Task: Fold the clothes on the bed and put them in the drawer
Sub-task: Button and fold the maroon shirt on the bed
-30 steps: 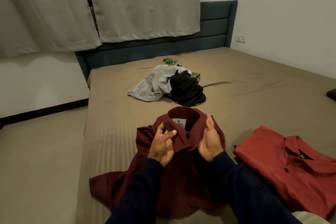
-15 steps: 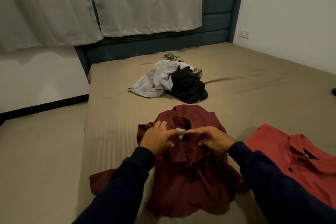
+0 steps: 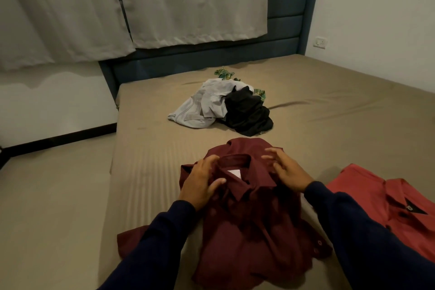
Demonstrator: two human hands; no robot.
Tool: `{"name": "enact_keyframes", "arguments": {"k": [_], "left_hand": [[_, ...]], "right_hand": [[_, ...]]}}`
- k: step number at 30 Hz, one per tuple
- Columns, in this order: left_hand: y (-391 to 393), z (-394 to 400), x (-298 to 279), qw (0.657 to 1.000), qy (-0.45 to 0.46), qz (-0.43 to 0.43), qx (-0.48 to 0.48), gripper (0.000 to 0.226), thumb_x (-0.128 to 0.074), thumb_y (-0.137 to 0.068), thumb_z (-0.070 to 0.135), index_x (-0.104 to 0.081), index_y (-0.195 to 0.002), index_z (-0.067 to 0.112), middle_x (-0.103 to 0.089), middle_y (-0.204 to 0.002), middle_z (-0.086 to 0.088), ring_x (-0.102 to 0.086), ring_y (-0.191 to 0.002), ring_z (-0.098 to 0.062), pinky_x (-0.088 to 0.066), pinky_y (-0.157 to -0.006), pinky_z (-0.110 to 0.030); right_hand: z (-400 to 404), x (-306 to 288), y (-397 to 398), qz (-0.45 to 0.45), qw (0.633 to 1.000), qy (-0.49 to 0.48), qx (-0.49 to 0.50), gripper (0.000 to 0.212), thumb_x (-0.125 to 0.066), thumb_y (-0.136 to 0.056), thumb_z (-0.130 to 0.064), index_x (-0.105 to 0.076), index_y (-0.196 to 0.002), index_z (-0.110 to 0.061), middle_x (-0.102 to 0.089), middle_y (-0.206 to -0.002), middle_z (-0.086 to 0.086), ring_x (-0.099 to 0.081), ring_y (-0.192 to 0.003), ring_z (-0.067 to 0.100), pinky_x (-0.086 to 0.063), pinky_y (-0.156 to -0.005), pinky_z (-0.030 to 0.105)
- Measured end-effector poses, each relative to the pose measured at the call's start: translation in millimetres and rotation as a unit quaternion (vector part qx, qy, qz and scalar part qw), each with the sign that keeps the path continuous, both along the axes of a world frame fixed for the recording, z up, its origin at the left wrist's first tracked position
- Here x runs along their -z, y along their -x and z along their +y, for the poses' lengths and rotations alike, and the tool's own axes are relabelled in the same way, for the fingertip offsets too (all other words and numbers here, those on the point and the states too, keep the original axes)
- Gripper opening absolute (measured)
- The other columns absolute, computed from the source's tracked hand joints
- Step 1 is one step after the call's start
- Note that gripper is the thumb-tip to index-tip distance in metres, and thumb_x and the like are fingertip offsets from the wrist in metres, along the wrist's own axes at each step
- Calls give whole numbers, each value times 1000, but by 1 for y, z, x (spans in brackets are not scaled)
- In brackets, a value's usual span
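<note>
Hands spread flat: left hand (image 3: 201,183), right hand (image 3: 286,170) flanking maroon shirt (image 3: 247,231) collar; bed (image 3: 317,125) left edge near.

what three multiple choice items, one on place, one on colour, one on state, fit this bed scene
1. Where does the red shirt lie relative to the maroon shirt?
A. to its right
B. under it
C. on the floor

2. What colour is the garment beside the grey garment in the far pile?
A. white
B. black
C. yellow

3. How is the left hand?
A. clenched in a fist
B. off the bed
C. fingers spread on the maroon shirt by its collar

Key: 1 A, it lies flat at the right edge; 2 B, dark cloth against the grey; 3 C, the palm is down on the cloth.
</note>
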State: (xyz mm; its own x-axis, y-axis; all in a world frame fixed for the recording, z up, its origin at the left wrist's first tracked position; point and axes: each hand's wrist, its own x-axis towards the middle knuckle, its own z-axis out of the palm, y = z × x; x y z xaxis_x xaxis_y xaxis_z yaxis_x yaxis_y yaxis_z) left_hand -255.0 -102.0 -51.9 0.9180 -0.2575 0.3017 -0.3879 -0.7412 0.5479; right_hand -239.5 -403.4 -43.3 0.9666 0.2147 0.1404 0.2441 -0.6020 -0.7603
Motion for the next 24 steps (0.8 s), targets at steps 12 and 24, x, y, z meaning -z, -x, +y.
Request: {"name": "enact_keyframes", "arguments": {"k": [12,24], "left_hand": [[-20,21,59,977,-210,29,0,87,-40,-77,63,-33,-153,23,-50,-139,2,-42,-131,-19,-29,-117,-36],[-82,14,-74,962,268,3,-55,40,-42,-91,-11,-74,-91,13,-72,-92,-2,-65,-82,-13,-52,-74,-24]], "right_hand": [[26,59,-52,-24,950,294,-102,52,-57,-97,-43,-55,-142,-17,-39,-154,5,-17,-153,27,-3,-123,48],[20,-72,-76,-153,987,-41,10,20,-49,-104,-15,-57,-119,-25,-70,-107,-4,-67,-95,15,-52,-84,35]]}}
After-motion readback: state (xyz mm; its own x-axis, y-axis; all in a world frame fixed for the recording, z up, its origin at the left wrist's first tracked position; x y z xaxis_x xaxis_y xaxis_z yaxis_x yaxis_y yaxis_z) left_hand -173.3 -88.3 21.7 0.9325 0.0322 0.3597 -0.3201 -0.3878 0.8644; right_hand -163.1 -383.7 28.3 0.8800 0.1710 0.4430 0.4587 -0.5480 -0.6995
